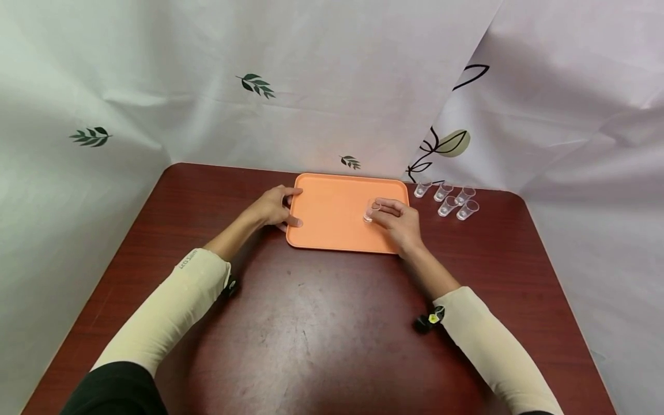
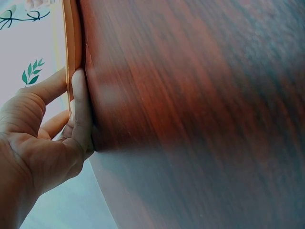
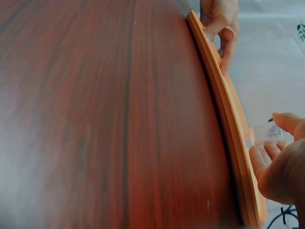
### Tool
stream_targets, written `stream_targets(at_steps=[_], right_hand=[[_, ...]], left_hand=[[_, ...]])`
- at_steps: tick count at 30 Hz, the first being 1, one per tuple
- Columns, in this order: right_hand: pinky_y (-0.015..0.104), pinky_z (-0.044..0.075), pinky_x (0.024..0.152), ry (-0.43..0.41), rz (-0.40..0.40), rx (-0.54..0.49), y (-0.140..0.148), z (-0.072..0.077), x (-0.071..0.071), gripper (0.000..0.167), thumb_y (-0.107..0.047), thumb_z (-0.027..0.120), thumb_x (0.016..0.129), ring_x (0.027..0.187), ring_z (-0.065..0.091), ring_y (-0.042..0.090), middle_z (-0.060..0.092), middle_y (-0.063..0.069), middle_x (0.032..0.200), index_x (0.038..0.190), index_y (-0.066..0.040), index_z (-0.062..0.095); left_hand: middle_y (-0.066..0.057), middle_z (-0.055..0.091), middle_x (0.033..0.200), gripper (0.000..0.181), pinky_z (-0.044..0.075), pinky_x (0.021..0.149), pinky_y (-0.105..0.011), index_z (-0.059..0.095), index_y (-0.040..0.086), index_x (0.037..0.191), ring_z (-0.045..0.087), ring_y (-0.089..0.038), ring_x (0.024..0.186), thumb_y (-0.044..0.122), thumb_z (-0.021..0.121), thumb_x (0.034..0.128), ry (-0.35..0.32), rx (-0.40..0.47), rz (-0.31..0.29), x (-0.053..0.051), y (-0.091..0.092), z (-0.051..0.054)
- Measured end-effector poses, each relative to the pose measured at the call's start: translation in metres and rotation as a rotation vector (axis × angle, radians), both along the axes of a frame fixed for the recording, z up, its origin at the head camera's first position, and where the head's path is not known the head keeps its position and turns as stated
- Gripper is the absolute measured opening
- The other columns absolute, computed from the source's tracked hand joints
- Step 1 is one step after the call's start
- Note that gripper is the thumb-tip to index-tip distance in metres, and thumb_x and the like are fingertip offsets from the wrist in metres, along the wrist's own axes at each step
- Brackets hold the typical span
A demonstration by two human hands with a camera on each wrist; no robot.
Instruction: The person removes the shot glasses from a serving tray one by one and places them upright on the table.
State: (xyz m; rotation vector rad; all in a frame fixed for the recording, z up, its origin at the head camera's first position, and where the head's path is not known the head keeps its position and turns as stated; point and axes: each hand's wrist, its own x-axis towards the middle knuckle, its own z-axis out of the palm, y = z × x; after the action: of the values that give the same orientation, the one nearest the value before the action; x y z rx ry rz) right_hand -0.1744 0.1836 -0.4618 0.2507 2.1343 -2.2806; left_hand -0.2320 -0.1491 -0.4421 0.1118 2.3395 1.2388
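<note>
An orange tray (image 1: 332, 242) lies toward the back of the table. My left hand (image 1: 271, 207) grips its left end; in the left wrist view, the hand (image 2: 52, 138) has digits on both sides of the tray edge (image 2: 72, 43). Over the tray's right half, my right hand (image 1: 402, 225) holds a small clear cup (image 1: 369, 212) upright between thumb and fingers. From the right wrist view, the cup's base (image 3: 250, 137) is at the tray surface, and the right hand (image 3: 283, 162) is around it.
Several more clear cups (image 1: 448, 206) stand in a cluster just right of the tray, near the back edge. The dark red wooden table (image 1: 311, 323) stretches forward. A white curtain (image 1: 332, 115) with leaf prints hangs behind it.
</note>
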Motion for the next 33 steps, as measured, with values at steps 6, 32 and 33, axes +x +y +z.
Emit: stream_targets(at_steps=[6, 32, 33], right_hand=[[0.019, 0.070, 0.092, 0.015, -0.045, -0.015, 0.020, -0.002, 0.002, 0.048, 0.003, 0.088, 0.094, 0.098, 0.079, 0.002, 0.083, -0.011, 0.101, 0.139, 0.009, 0.074], [0.011, 0.066, 0.087, 0.032, -0.445, -0.061, 0.065, 0.001, -0.006, 0.050, 0.007, 0.087, 0.093, 0.095, 0.075, 0.000, 0.080, -0.013, 0.093, 0.142, 0.008, 0.074], [0.011, 0.066, 0.088, 0.025, -0.451, -0.059, 0.066, 0.000, -0.006, 0.050, 0.007, 0.087, 0.093, 0.096, 0.075, 0.001, 0.080, -0.011, 0.096, 0.142, 0.007, 0.074]], left_hand=[[-0.016, 0.041, 0.134, 0.100, 0.072, 0.064, -0.034, 0.046, 0.012, 0.174, 0.067, -0.024, 0.085, -0.007, 0.093, 0.0875, -0.003, 0.001, 0.009, 0.000, 0.000, 0.001], [-0.017, 0.042, 0.135, 0.099, 0.071, 0.061, -0.032, 0.047, 0.007, 0.172, 0.063, -0.022, 0.086, -0.008, 0.094, 0.0865, 0.019, 0.005, 0.009, 0.002, 0.001, -0.002], [-0.017, 0.042, 0.136, 0.099, 0.071, 0.061, -0.032, 0.047, 0.007, 0.172, 0.063, -0.023, 0.086, -0.008, 0.094, 0.0866, 0.019, 0.005, 0.009, 0.002, 0.001, -0.001]])
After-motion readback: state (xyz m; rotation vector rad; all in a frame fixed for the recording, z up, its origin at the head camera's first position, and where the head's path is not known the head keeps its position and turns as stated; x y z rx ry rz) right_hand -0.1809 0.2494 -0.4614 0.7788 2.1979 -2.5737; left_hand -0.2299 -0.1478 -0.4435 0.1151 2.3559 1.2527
